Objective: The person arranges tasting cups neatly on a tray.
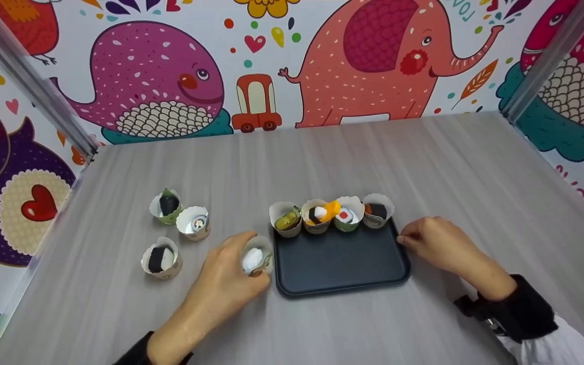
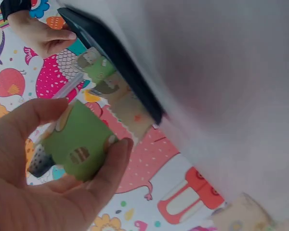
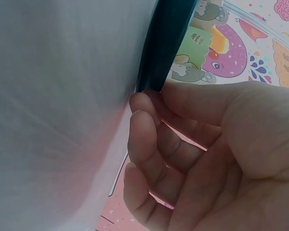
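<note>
My left hand (image 1: 226, 279) grips a green paper cup (image 2: 79, 139) between thumb and fingers, just off the left edge of the dark tray (image 1: 340, 266). A white, rounded piece (image 1: 253, 259) shows inside that cup; in the left wrist view a dark, speckled bit (image 2: 40, 162) sticks out of its mouth. At the tray's right edge, my right hand (image 1: 436, 246) pinches the rim with thumb and fingertips. Along the tray's far side stand several paper cups in a row, among them one with a green piece (image 1: 288, 219) and one with a yellow-orange piece (image 1: 330, 211).
Left of my left hand are three more paper cups: one with a dark eggplant-like piece (image 1: 169, 204), one with a round roll (image 1: 199, 223), one with a black-banded white piece (image 1: 161, 259). Cartoon-printed panels (image 1: 266, 45) enclose the grey table (image 1: 322, 162).
</note>
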Available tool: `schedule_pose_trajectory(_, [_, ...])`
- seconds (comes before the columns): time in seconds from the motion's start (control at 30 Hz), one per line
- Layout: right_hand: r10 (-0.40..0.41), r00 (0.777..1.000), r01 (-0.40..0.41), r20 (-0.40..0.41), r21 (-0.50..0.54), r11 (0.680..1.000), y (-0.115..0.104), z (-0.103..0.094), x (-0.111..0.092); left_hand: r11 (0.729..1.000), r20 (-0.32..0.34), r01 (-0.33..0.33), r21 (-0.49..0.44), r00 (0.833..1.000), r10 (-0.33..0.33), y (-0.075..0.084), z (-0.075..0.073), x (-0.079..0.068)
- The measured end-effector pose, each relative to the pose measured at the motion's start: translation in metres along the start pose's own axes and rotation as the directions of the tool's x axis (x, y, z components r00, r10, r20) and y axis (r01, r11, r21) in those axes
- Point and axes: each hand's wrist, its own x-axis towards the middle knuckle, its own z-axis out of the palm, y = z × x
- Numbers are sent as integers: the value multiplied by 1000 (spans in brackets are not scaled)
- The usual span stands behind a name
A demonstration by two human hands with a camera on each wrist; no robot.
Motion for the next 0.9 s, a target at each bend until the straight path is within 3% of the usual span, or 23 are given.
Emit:
schedule_pose_trajectory(0.4, [16, 1000, -16, 11, -1, 1000, -1, 0, 0, 989, 80, -133, -67, 987, 138, 37, 28, 13])
schedule_pose_trajectory(0.9, [33, 999, -33, 29, 3, 999, -3, -2, 0, 980, 169, -166, -111, 968, 183, 75, 57, 31])
